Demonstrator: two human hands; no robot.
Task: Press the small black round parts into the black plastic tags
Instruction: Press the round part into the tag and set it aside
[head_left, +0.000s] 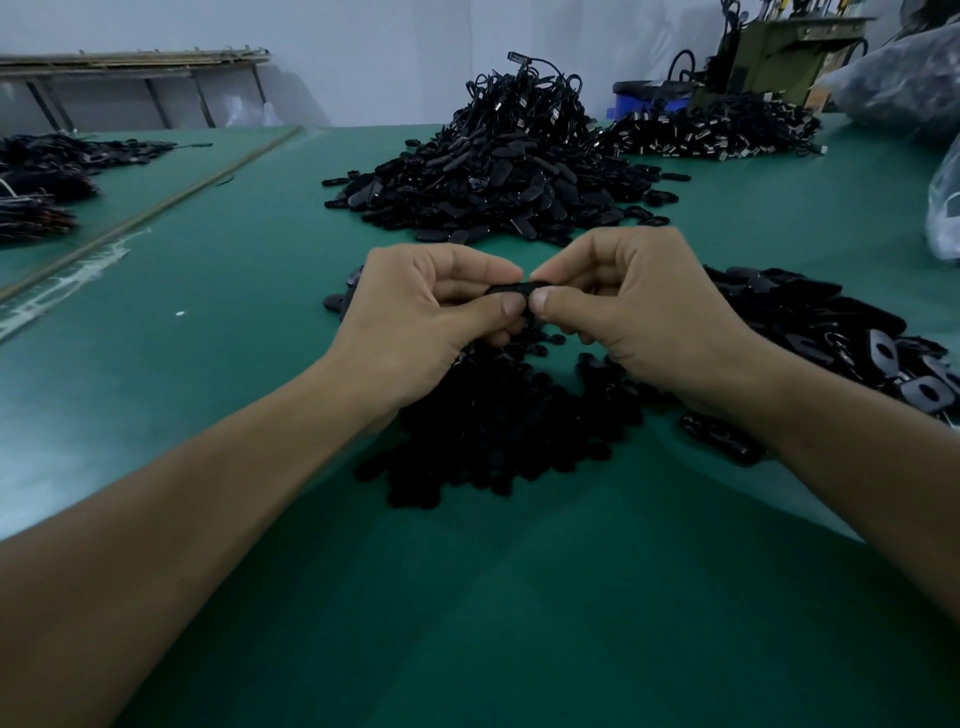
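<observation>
Pinching black tag: left hand, right hand, curled (thumbtips seemingly touching).

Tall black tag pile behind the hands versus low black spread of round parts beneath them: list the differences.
The tall black pile of plastic tags peaks high; the low black spread of small round parts lies flat. The pile holds oblong tags and looped cords; the spread, roundish bits. Both sit on the green table.
</observation>
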